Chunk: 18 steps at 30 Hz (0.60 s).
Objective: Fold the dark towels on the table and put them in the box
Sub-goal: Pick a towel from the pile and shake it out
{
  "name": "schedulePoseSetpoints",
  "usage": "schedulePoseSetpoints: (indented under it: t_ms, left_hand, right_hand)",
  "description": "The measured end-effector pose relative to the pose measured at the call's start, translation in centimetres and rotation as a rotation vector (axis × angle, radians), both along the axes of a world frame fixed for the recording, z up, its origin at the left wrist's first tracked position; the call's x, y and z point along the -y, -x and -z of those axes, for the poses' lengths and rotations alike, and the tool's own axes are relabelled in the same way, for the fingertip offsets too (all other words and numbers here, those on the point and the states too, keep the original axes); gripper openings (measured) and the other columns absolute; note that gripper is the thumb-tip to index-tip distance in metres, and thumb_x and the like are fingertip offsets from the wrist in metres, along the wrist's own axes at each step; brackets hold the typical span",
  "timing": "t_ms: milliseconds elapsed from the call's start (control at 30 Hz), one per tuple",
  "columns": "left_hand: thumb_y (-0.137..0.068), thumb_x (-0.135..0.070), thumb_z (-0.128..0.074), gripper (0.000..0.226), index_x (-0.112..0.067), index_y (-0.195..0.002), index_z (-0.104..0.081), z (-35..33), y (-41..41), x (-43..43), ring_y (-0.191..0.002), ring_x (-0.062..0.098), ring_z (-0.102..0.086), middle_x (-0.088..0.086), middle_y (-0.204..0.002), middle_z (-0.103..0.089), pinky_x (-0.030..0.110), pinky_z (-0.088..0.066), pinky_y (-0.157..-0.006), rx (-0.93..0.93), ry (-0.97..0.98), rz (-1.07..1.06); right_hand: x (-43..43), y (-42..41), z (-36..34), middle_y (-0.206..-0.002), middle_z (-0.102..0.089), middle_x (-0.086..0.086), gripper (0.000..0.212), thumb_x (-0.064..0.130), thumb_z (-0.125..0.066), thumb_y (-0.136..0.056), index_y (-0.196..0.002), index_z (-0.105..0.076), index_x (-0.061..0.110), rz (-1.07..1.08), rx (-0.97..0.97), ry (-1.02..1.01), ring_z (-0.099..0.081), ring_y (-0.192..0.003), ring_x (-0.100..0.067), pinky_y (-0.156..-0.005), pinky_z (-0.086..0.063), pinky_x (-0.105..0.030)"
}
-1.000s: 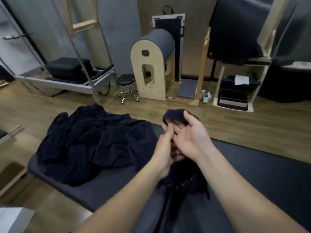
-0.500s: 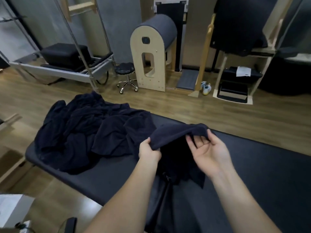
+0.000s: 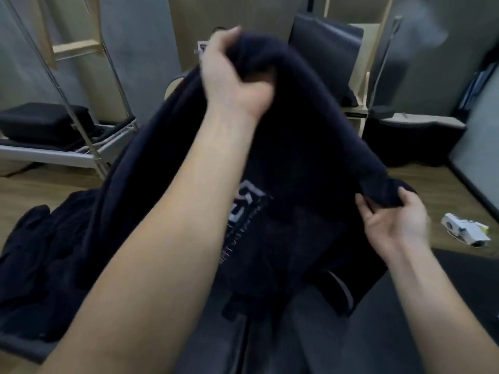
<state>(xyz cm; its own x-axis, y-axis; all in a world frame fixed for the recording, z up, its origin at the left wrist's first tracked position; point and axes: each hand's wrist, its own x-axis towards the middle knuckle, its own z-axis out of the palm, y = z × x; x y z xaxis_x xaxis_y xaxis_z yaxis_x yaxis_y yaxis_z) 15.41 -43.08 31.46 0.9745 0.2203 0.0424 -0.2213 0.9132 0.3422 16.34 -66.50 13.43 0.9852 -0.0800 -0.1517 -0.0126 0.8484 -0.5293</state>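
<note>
A dark navy towel (image 3: 305, 147) with a pale printed logo hangs in the air in front of me, above the dark padded table (image 3: 445, 306). My left hand (image 3: 232, 76) is raised high and grips the towel's top edge in a fist. My right hand (image 3: 394, 217) is lower, at the right, and pinches another part of the same edge. A heap of more dark towels (image 3: 46, 265) lies on the table at the left. The box is not in view.
A metal-framed bench with a black cushion (image 3: 43, 122) stands at the left. Wooden frames and dark pads (image 3: 326, 49) line the far wall. A small white object (image 3: 464, 229) lies on the wooden floor at the right.
Both hands have lifted the towel off the table. My left hand rose high with the edge, my right hand slid out to the right along it. The camera tilted and moved closer.
</note>
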Motion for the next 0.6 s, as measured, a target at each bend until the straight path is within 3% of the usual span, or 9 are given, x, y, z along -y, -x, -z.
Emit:
schedulePoseSetpoints:
  t_ms: [67,167,267,333,400,467,533,600]
  left_hand:
    - [-0.096,-0.008,-0.039,0.053,-0.007,-0.045,-0.053,0.6,0.9,4.5,-0.034,0.015,-0.050,0.004,-0.043,-0.051,0.016,-0.045,-0.043,0.022,-0.141,0.168]
    - [-0.097,-0.010,-0.048,0.019,-0.006,-0.086,-0.062,7.5,3.4,8.0,-0.068,0.018,-0.062,0.008,-0.078,-0.064,0.025,-0.054,-0.066,-0.187,-0.363,0.381]
    - [-0.094,-0.011,-0.056,0.016,-0.003,-0.098,-0.069,14.3,5.7,6.1,-0.080,0.025,-0.069,0.012,-0.092,-0.073,0.031,-0.058,-0.071,-0.380,-0.207,0.395]
    - [-0.093,-0.009,-0.057,0.014,-0.004,-0.096,-0.070,17.5,6.1,3.8,-0.070,0.022,-0.071,0.012,-0.087,-0.075,0.028,-0.057,-0.063,-0.501,-0.108,0.275]
    - [-0.094,-0.010,-0.057,0.012,-0.011,-0.089,-0.067,21.1,6.9,2.1,-0.056,0.013,-0.060,0.002,-0.068,-0.069,0.023,-0.042,-0.055,-0.678,-0.102,0.157]
    - [-0.094,-0.014,-0.057,0.013,-0.019,-0.084,-0.064,24.6,8.3,1.3,-0.052,0.009,-0.041,-0.006,-0.056,-0.055,0.023,-0.030,-0.051,-0.873,-0.238,0.104]
    - [-0.092,-0.014,-0.059,0.009,-0.019,-0.088,-0.066,26.8,9.9,1.2,-0.058,0.010,-0.045,-0.006,-0.063,-0.059,0.024,-0.034,-0.054,-0.959,-0.281,0.082]
    - [-0.091,-0.013,-0.061,0.013,-0.016,-0.099,-0.070,27.9,10.8,1.2,-0.077,0.015,-0.060,-0.001,-0.087,-0.073,0.027,-0.041,-0.064,-0.957,-0.255,0.055]
  right_hand:
    - [-3.2,1.3,-1.5,-0.112,-0.072,-0.005,0.084,0.033,-0.074,-0.035,-0.116,-0.062,0.016,-0.130,0.069,0.082,-0.071,-0.101,-0.027,-0.069,-0.060,-0.043]
    - [-6.6,3.6,-1.4,-0.111,-0.073,-0.006,0.054,0.037,-0.080,-0.047,-0.099,-0.077,0.021,-0.295,0.198,0.033,-0.071,-0.100,-0.023,-0.082,-0.060,-0.042]
    - [-8.6,4.6,0.5,-0.127,-0.066,-0.015,0.052,0.036,-0.080,-0.055,-0.103,-0.076,0.017,-0.316,0.079,0.086,-0.070,-0.100,-0.024,-0.083,-0.059,-0.036]
    - [-9.2,4.5,1.7,-0.129,-0.064,-0.018,0.058,0.029,-0.075,-0.061,-0.116,-0.066,0.013,-0.310,-0.048,0.082,-0.072,-0.095,-0.025,-0.077,-0.060,-0.039]
    - [-10.0,4.7,2.5,-0.120,-0.069,-0.016,0.037,0.025,-0.061,-0.088,-0.122,-0.060,0.011,-0.400,-0.104,0.015,-0.072,-0.100,-0.028,-0.083,-0.058,-0.049]
    - [-11.4,5.5,2.7,-0.106,-0.070,-0.013,0.024,0.029,-0.041,-0.103,-0.109,-0.059,0.014,-0.470,-0.160,0.027,-0.069,-0.102,-0.030,-0.091,-0.051,-0.054]
    - [-13.3,6.2,4.2,-0.094,-0.063,-0.008,0.016,0.030,-0.048,-0.101,-0.096,-0.054,0.016,-0.449,-0.176,0.394,-0.064,-0.090,-0.023,-0.084,-0.053,-0.044]
    - [-14.6,7.2,6.8,-0.100,-0.065,-0.006,0.021,0.030,-0.066,-0.092,-0.101,-0.054,0.016,-0.466,-0.163,0.802,-0.066,-0.088,-0.020,-0.080,-0.056,-0.040]
